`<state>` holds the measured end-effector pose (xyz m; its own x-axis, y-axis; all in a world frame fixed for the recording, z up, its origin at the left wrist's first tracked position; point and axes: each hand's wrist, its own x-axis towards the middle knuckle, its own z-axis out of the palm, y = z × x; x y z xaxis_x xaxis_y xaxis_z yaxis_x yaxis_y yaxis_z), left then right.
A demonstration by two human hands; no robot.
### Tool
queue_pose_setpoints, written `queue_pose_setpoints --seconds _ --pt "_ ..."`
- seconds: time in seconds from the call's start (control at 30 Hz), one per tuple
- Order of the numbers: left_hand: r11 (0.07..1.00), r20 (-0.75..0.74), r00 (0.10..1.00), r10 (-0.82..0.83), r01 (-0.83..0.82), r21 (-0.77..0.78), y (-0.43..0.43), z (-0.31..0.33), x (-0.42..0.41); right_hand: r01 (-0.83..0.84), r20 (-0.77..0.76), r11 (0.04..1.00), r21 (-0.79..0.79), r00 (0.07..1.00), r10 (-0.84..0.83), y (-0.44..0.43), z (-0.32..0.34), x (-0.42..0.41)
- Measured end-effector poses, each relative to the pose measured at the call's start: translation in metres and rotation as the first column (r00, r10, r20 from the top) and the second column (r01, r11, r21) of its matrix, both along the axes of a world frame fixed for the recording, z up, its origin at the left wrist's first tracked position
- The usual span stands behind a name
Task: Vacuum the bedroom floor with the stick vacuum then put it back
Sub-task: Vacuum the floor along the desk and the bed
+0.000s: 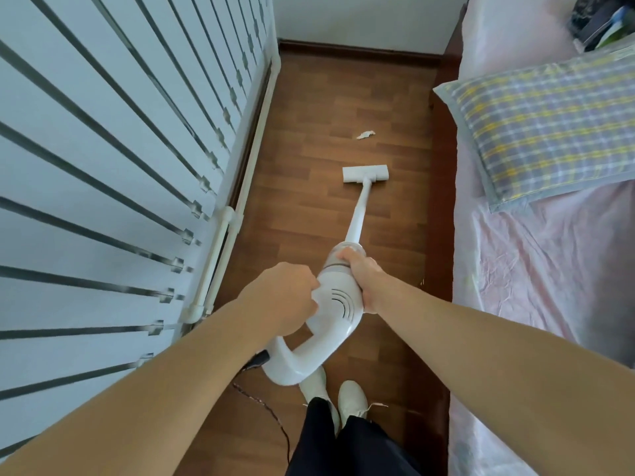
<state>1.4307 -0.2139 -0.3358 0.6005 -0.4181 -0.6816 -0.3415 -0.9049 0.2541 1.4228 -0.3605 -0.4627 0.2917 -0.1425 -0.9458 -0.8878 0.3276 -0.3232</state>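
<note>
Where white slats (103, 149) and bed (515, 269) flank the floor (309, 132), vacuum (357, 214) rests; scrap (365, 135) ahead.

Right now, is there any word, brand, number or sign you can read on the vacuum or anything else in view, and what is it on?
No readable text anywhere in this view.
stick vacuum: no brand or label shows, only curved vent slots on the white body.
dark bundle on the bed: green and blue patches, too blurred to tell if there is print.
pillow: plaid pattern only, no lettering.
</note>
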Motion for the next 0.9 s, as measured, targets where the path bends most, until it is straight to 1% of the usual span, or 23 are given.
queue_pose_setpoints --seconds 0.07,0.17,0.3,0.6,0.8,0.9 --pt "1.0 0.002 1.0 -0.028 0.028 0.008 0.003 0.003 0.001 0.024 0.011 1.0 -0.001 1.0 -0.024 0.004 0.001 0.001" --pt "1.0 -0.001 1.0 -0.023 0.023 -0.002 0.004 0.003 0.009 0.074 0.021 0.997 0.012 0.997 -0.075 0.005 -0.002 0.005" --pt "0.999 -0.002 0.999 -0.053 0.053 -0.002 -0.004 -0.005 0.021 0.102 0.002 0.995 -0.008 0.995 -0.102 -0.002 -0.011 0.012" --pt "0.999 -0.01 0.999 -0.052 0.051 -0.007 -0.003 -0.022 0.055 0.106 -0.023 0.994 0.005 0.994 -0.106 0.002 -0.023 0.045" --pt "0.997 -0.094 0.993 -0.071 0.072 0.012 0.016 -0.02 0.067 0.113 -0.063 0.992 0.052 0.992 -0.11 0.022 -0.025 0.047" --pt "0.995 -0.08 0.992 -0.098 0.098 -0.003 0.01 -0.021 0.078 0.118 -0.055 0.992 0.044 0.992 -0.116 0.016 -0.029 0.06"
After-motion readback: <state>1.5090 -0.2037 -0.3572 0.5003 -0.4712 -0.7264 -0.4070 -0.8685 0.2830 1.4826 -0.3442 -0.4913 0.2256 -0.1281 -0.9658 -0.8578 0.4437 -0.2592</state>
